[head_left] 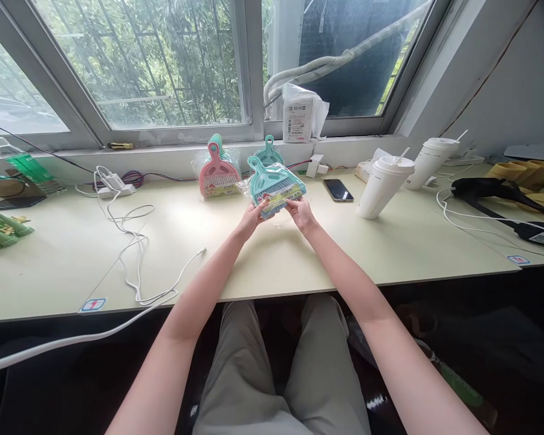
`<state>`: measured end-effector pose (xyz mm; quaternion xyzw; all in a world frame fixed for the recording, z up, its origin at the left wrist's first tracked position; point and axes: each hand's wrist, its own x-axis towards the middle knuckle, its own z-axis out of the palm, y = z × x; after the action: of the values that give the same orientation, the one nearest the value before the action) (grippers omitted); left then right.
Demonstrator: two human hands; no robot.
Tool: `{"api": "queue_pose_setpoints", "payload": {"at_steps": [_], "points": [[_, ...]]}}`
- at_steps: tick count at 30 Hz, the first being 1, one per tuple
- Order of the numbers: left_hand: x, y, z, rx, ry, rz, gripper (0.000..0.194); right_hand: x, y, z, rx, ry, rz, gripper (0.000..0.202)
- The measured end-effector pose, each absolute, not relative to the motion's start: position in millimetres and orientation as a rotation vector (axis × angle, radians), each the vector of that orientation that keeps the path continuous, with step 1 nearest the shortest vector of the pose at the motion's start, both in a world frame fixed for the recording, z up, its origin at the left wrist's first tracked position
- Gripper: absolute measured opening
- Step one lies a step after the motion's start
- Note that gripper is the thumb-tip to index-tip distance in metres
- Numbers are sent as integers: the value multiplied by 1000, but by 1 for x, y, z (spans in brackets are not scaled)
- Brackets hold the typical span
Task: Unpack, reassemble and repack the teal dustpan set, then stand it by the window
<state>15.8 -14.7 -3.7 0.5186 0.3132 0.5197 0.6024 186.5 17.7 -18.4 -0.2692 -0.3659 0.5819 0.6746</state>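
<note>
A teal mini dustpan and brush set, wrapped in clear plastic with a yellow label, is held up over the middle of the desk. My left hand grips its lower left corner, and my right hand grips the lower right one. Its handle points away from me, up and to the left. Just behind it stands a green dustpan set against the wall below the window. To the left of that, several pink and green sets stand together in plastic.
Right of my hands are a phone, a white cup with a straw and a second cup. White cables cross the desk on the left. A wrapped tissue pack sits on the sill. The desk's front edge runs above my knees.
</note>
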Motion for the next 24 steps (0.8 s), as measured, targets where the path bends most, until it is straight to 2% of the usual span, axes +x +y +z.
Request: {"api": "queue_pose_setpoints", "payload": {"at_steps": [16, 18, 22, 24], "points": [[20, -12, -8, 1242, 737, 1292, 44, 188, 13, -14, -596, -881, 1320, 38], [18, -10, -8, 1237, 750, 1291, 44, 189, 13, -12, -601, -893, 1350, 35], [11, -5, -7, 1183, 769, 1341, 45, 197, 18, -12, -714, -851, 1397, 14], [5, -3, -6, 1151, 785, 1364, 47, 203, 22, -14, -853, -771, 1321, 17]]}}
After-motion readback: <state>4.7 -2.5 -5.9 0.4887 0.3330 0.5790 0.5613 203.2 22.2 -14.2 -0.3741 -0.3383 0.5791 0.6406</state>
